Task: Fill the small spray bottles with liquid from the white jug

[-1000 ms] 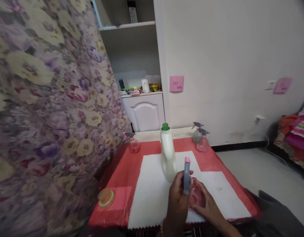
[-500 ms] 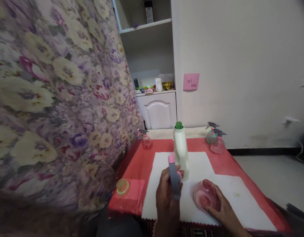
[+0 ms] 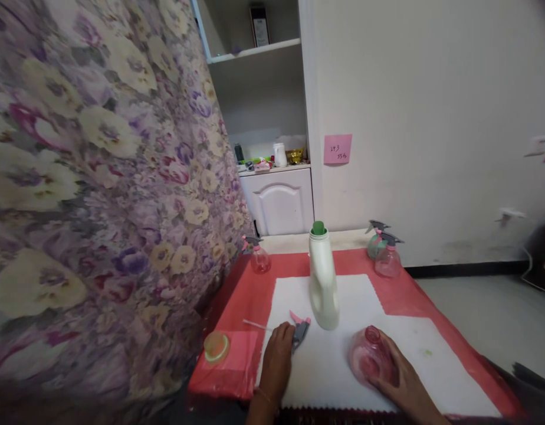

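Observation:
My left hand (image 3: 278,357) is low over the white cloth, fingers closed around a grey and pink spray trigger head (image 3: 301,332). Its thin dip tube (image 3: 255,324) sticks out to the left. I cannot tell whether the trigger head rests on the cloth. Wrapped around the right side of a pink clear bottle (image 3: 368,357) is my right hand (image 3: 399,378); the bottle stands uncapped, its neck showing. Between and beyond my hands stands a tall pale green jug (image 3: 323,283), with something green (image 3: 318,227) in its mouth.
A pink spray bottle (image 3: 260,260) stands at the table's far left. Another pink one (image 3: 388,262) and a green one (image 3: 375,245) are at the far right. A yellowish cap (image 3: 216,345) sits on the left by a pink paper (image 3: 241,348). Floral curtain (image 3: 122,206) borders the left.
My left hand has lowered and moved left with the spray trigger head, which has turned from upright to lying sideways. My right hand still holds the pink bottle in nearly the same place.

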### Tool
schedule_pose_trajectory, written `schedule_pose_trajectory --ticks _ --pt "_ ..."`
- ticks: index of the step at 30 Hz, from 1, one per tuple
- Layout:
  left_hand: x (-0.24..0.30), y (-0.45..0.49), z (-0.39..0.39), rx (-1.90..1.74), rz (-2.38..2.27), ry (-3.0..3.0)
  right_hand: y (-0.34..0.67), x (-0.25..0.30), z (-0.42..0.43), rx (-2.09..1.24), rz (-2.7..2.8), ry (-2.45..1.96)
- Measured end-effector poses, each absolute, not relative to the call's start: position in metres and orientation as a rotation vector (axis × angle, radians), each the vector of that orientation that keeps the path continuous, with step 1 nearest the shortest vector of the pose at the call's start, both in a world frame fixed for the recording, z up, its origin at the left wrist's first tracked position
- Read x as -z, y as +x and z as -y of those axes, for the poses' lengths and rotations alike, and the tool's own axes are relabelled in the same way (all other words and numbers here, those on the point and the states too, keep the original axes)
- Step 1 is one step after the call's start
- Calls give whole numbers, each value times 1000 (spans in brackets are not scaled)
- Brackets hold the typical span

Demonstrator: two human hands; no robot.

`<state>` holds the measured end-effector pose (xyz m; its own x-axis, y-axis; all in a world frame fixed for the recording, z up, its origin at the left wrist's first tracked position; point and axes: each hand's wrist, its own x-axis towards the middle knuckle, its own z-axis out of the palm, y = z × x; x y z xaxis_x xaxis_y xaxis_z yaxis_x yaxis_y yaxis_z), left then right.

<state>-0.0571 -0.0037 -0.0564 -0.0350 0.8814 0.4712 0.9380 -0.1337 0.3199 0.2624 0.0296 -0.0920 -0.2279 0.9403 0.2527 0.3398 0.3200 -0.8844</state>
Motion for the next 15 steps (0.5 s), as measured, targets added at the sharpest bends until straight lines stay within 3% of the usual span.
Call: schedule_pose_trajectory --ticks 15 --pt "106 -86 -12 820 1982 -2023 253 75 -37 -1122 1544 -1004"
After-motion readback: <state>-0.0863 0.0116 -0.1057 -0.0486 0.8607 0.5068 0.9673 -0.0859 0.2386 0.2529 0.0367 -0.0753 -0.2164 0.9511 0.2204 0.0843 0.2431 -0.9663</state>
